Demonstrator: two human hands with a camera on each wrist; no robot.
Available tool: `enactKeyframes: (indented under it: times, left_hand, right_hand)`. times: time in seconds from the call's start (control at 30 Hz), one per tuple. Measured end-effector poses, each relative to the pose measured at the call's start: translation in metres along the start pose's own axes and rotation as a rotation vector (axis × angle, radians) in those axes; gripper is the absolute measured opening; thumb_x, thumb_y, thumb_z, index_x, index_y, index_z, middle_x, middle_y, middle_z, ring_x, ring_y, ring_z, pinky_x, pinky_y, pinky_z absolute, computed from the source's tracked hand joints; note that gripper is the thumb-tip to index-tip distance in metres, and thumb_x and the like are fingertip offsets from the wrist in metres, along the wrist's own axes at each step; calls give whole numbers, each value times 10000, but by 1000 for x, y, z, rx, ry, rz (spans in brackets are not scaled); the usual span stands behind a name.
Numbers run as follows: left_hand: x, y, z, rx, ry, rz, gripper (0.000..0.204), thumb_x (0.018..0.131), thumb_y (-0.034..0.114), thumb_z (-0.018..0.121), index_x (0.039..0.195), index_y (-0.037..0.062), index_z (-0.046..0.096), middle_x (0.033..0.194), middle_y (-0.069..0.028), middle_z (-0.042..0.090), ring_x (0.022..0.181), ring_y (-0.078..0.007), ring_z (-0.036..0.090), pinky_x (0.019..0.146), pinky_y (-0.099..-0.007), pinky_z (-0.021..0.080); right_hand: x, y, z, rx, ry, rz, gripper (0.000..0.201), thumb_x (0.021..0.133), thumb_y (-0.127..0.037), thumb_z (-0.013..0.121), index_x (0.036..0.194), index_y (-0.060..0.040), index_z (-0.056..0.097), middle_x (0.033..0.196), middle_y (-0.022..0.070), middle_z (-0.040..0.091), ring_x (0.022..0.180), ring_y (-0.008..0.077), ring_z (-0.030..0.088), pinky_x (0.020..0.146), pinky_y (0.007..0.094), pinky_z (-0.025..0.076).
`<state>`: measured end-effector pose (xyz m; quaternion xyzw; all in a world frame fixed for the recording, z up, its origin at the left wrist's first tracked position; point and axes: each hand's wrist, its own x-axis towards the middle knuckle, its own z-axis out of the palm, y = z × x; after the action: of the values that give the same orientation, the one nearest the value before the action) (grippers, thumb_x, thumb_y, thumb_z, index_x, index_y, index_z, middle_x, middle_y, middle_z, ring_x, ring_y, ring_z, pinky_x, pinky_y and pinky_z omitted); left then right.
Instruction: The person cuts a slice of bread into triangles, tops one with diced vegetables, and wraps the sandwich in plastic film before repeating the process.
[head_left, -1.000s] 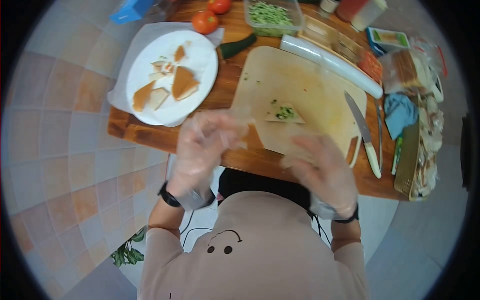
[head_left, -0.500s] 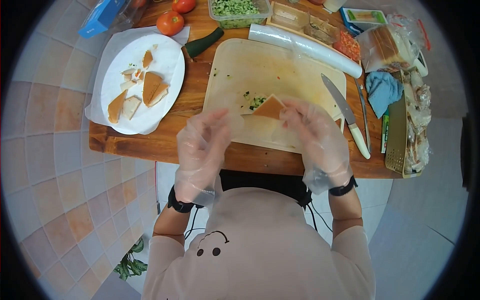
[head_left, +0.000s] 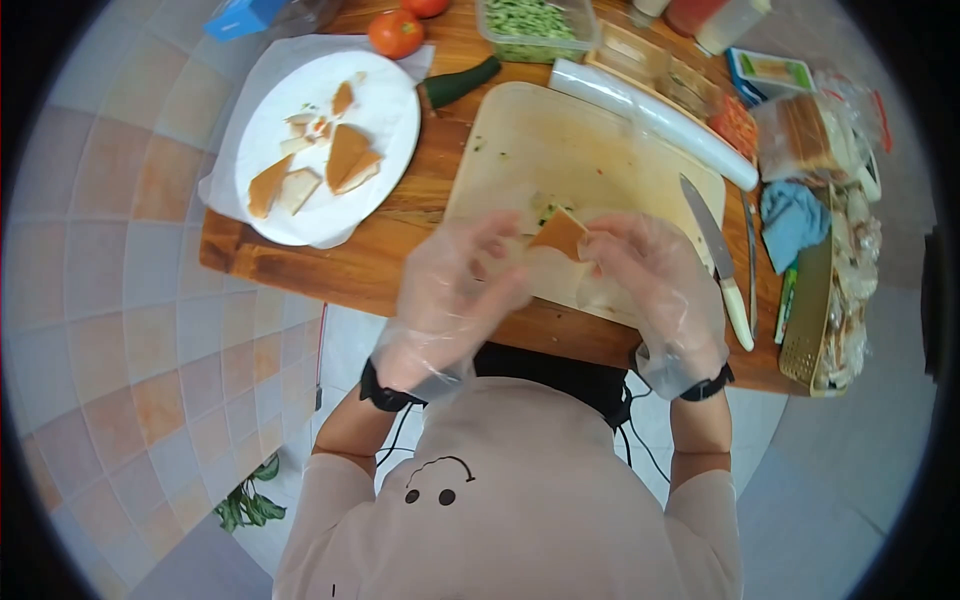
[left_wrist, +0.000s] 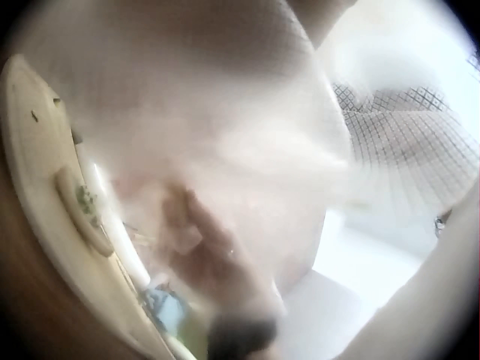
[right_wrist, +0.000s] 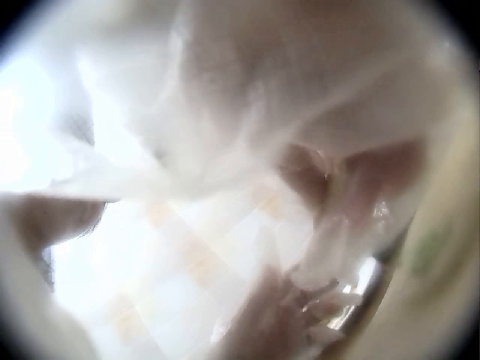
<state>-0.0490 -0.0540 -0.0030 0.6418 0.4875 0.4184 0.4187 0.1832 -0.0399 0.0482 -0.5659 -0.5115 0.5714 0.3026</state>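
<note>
One white plate (head_left: 300, 215) near the desk's (head_left: 330, 270) left edge, bearing several bread pieces. One left hand (head_left: 455, 290), gloved, fingers curled at a triangular sandwich (head_left: 558, 234) over the cutting board's (head_left: 600, 150) near edge; one right hand (head_left: 650, 275), gloved, pinching its other side. Best kept level and pressed evenly, so filling stays in. One knife (head_left: 715, 250) toward the right edge.
</note>
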Motion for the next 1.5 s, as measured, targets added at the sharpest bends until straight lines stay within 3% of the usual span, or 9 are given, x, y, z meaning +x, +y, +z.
enactKeyframes:
  times: [0.47,0.57,0.7,0.73,0.87,1.1,1.2,1.33,1.5]
  left_hand:
    - [-3,3,0,217,101,121,413,848,66,789,1244,84,670,871,-91,644,708,-173,637,636,-311,500]
    - [-5,-8,-23,211,197,129,369,906,135,738,1260,53,680,877,-117,672,751,-248,664,686,-370,535]
    - [11,-28,-81,-31,622,-32,259,989,23,662,1247,6,677,996,-23,723,823,-55,635,708,-230,526]
    - [16,-25,-96,-51,677,-39,301,996,40,669,1291,-17,648,1209,-121,713,1109,-150,662,953,-269,517]
    - [26,-50,-146,-22,823,-41,319,1002,76,676,1297,-40,642,1138,-95,709,1016,-111,650,868,-241,511]
    - [29,-56,-179,396,620,-348,321,975,214,718,1227,14,709,1136,-105,715,987,-140,668,854,-289,530]
    - [36,-51,-165,1112,619,-160,349,926,235,742,1216,42,719,1173,-171,708,1014,-277,693,897,-386,543]
    - [46,-39,-145,1053,457,215,380,901,297,768,1194,59,725,1202,-182,696,1049,-378,675,937,-429,538]
    - [59,-36,-123,1083,123,-51,507,927,357,707,1337,63,658,991,-212,729,918,-377,698,826,-443,542]
  right_hand:
    - [-1,4,30,-191,28,-148,296,1004,-139,670,1255,16,645,1090,107,686,976,170,665,877,293,523]
    - [-3,2,29,-206,71,-214,302,1009,-135,658,1271,12,640,1122,101,670,1009,163,643,906,293,506]
    - [-8,9,14,-220,190,-249,289,1008,-105,649,1271,15,640,1151,86,667,1050,146,628,946,284,486]
    - [-10,10,9,-224,213,-243,286,1007,-98,649,1269,16,640,1159,85,666,1056,145,627,953,282,483]
    - [-14,19,-9,-205,309,-234,268,1006,-86,648,1254,17,647,1174,80,667,1076,139,622,982,279,474]
    - [-26,21,-25,-190,420,-143,250,1019,-97,642,1241,17,655,1166,63,672,1057,123,612,960,271,471]
    - [-30,25,-28,-193,453,-150,254,1021,-100,640,1248,15,654,1173,63,671,1035,116,610,944,264,467]
    - [-31,33,-34,-113,497,-155,253,1027,-100,630,1245,26,653,1175,78,666,1016,112,612,937,261,467]
    - [-33,33,-34,-156,499,-170,260,1036,-98,618,1253,42,643,1169,91,659,1015,119,614,939,268,479]
